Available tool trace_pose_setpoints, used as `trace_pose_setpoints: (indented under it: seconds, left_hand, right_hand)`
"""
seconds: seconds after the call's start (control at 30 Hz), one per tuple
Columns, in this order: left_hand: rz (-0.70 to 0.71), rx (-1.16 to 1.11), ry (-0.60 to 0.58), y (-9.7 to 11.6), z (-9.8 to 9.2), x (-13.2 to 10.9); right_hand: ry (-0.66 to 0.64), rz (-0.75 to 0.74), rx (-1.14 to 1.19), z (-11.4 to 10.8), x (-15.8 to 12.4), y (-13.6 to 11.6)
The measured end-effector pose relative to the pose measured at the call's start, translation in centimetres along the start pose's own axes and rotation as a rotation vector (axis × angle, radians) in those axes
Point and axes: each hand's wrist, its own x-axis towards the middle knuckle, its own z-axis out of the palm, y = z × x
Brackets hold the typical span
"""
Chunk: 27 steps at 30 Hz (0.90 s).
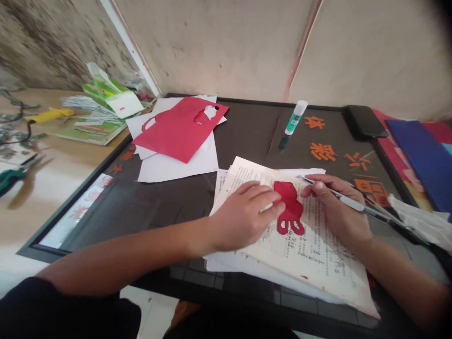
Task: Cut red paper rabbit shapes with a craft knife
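A red paper cut-out (285, 200) with two looped ends lies on an open printed book (247, 176). My left hand (243, 214) reaches over the page, its fingers bent and its thumb and fingertips closed at the left edge of the cut-out. A small white bit shows between thumb and finger; I cannot tell what it is. To the right of the cut-out, my right hand (339, 207) is closed around a slim pen-like tool (353, 204) with a grey and white shaft. Its thin tip points left over the page, apart from the cut-out.
Red paper (176, 129) with cut holes lies on white sheets (180, 167). A glue stick (295, 117) stands behind the book. A black phone-like box (365, 122), blue paper (420, 155) and clear plastic (420, 219) are right; pliers (16, 176) and a tissue pack (109, 92) are left.
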Motion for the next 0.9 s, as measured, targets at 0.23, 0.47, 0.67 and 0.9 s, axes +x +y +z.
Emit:
trace_pose_setpoints:
  seconds: [0.23, 0.47, 0.67, 0.9]
  left_hand:
    - [0.132, -0.176, -0.581, -2.8, -0.1, 7.4]
    - [-0.014, -0.232, -0.588, -2.4, -0.6, 8.1]
    - [-0.281, -0.522, -0.369, -1.8, -1.3, 7.8]
    - [-0.77, -1.005, 0.088, -1.0, 1.6, 5.5]
  right_hand:
    - [0.168, 0.019, 0.05, -0.1, 0.7, 0.7]
    - [0.123, -0.018, 0.062, -0.3, 0.4, 0.9]
    - [0.098, -0.066, 0.103, -0.6, 0.3, 1.1]
    - [-0.221, -0.047, 0.209, -0.8, -0.1, 0.1]
